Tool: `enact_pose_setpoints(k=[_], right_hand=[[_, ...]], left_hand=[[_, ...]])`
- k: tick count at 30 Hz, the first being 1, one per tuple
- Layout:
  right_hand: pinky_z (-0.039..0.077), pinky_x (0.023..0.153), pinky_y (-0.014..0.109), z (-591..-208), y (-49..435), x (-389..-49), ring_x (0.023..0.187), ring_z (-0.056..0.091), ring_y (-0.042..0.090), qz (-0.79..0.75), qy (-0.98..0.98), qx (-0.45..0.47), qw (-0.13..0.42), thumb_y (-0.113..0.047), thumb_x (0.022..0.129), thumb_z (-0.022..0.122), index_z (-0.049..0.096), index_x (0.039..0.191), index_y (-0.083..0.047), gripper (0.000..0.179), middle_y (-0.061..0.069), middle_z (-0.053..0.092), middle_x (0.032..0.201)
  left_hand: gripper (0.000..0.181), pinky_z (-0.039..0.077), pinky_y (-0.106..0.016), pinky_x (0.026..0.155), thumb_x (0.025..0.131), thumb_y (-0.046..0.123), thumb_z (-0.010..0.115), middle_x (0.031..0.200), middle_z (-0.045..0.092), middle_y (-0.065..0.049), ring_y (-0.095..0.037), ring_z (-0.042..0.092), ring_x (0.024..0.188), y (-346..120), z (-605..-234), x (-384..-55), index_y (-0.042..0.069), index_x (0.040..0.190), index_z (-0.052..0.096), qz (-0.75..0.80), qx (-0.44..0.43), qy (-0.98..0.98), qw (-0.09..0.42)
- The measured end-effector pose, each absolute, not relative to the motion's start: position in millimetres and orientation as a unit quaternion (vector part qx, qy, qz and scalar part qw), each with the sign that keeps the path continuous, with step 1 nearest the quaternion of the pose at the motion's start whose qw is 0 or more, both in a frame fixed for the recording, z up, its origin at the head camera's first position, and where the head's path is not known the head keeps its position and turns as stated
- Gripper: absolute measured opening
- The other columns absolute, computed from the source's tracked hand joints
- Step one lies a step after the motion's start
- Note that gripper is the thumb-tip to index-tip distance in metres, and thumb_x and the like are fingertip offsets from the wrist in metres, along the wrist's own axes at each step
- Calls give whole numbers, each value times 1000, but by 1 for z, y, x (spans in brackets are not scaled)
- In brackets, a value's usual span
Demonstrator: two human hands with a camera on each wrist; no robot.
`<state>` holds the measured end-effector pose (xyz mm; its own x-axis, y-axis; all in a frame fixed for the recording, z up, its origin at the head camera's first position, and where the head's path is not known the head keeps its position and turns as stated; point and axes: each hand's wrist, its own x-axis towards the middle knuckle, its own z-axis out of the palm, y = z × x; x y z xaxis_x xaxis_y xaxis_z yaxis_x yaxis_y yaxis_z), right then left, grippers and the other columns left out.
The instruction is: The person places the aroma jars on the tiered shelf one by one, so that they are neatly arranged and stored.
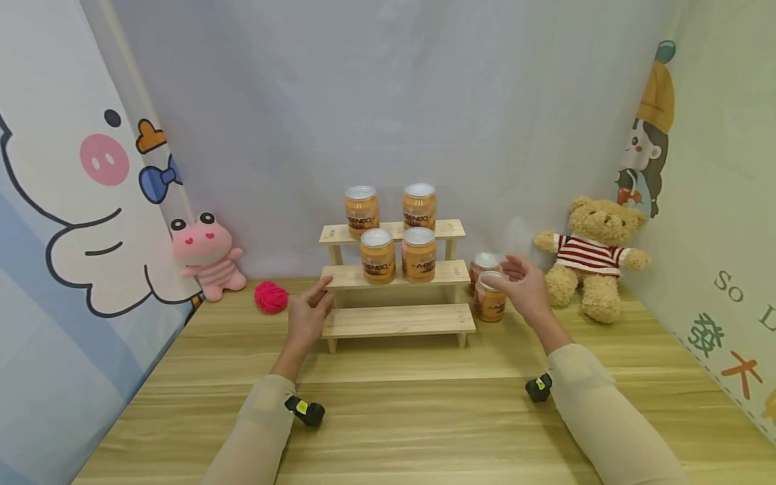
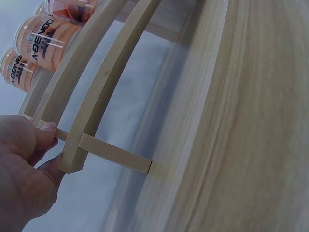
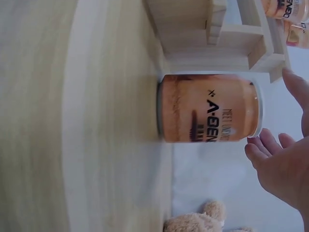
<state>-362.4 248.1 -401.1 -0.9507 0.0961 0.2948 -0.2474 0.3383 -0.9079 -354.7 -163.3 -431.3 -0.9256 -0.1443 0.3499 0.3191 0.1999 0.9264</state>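
A wooden three-step rack (image 1: 397, 320) stands on the table. My left hand (image 1: 308, 316) is at its left end; in the left wrist view the thumb and fingers (image 2: 47, 137) grip its side. Two orange cans with pale lids stand on the top step, and two more, including one can (image 1: 418, 256), on the middle step. Right of the rack stands a front can (image 1: 490, 306), with another can (image 1: 477, 271) partly hidden behind it. My right hand (image 1: 526, 286) hovers by the front can's lid, thumb and fingers spread; the right wrist view shows the fingertips close to the rim.
A pink plush frog (image 1: 209, 256) and a ball of red yarn (image 1: 271, 297) lie left of the rack. At the right sits a teddy bear (image 1: 591, 256) in a striped shirt. A grey curtain (image 1: 388, 101) hangs behind, with printed walls on both sides.
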Motion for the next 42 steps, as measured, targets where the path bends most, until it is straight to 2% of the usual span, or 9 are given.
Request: enact_pose_setpoints(k=[5, 8, 11, 18, 23, 26, 32, 42], right_hand=[[38, 110, 48, -408, 251, -365, 133, 45, 42, 556, -821, 43, 121, -25, 86, 82, 33, 151, 8, 88, 29, 46, 145], [41, 108, 49, -412, 252, -367, 133, 45, 41, 549, -829, 37, 102, -27, 86, 82, 34, 150, 8, 88, 28, 45, 147], [44, 104, 49, -416, 253, -367, 129, 48, 41, 545, -833, 37, 90, -26, 87, 81, 36, 149, 9, 84, 28, 45, 146], [47, 92, 33, -418, 254, -368, 121, 52, 35, 547, -833, 42, 74, -28, 87, 81, 40, 149, 6, 82, 26, 52, 139], [47, 88, 25, -419, 253, -368, 119, 53, 32, 566, -821, 55, 56, -26, 88, 80, 45, 147, 2, 74, 24, 54, 138], [48, 90, 29, -416, 252, -365, 120, 52, 33, 570, -818, 59, 46, -23, 89, 79, 45, 148, 3, 73, 25, 53, 138], [45, 99, 46, -397, 245, -351, 123, 50, 41, 570, -820, 48, 33, -15, 90, 77, 44, 146, 7, 69, 30, 51, 138], [47, 96, 39, -417, 255, -363, 121, 54, 35, 552, -831, 47, 57, -29, 89, 78, 52, 143, 1, 67, 26, 57, 135]], left_hand=[[38, 52, -18, 65, 95, -8, 63, 104, 68, -27, -16, 61, 79, -163, -427, -351, -2, 132, 63, -627, -63, -754, 187], [38, 49, -15, 63, 95, -6, 64, 103, 69, -24, -12, 59, 77, -166, -439, -361, 1, 132, 64, -628, -64, -751, 194], [38, 49, -16, 64, 95, -5, 63, 101, 70, -20, -16, 59, 78, -166, -437, -360, 1, 133, 63, -632, -67, -749, 187], [38, 54, -21, 67, 95, -10, 61, 103, 68, -27, -31, 62, 83, -161, -416, -342, -7, 132, 60, -630, -83, -750, 183], [37, 54, -21, 66, 95, -10, 61, 102, 68, -26, -31, 61, 83, -159, -409, -334, -8, 132, 60, -624, -83, -755, 183], [37, 53, -21, 65, 95, -9, 61, 100, 68, -24, -29, 61, 82, -159, -409, -334, -8, 132, 60, -621, -84, -758, 182], [37, 52, -22, 63, 94, -10, 61, 98, 69, -25, -31, 60, 80, -160, -410, -335, -8, 131, 61, -620, -88, -757, 186], [37, 54, -24, 65, 94, -11, 61, 101, 69, -28, -35, 61, 83, -160, -411, -336, -8, 131, 61, -616, -92, -759, 189]])
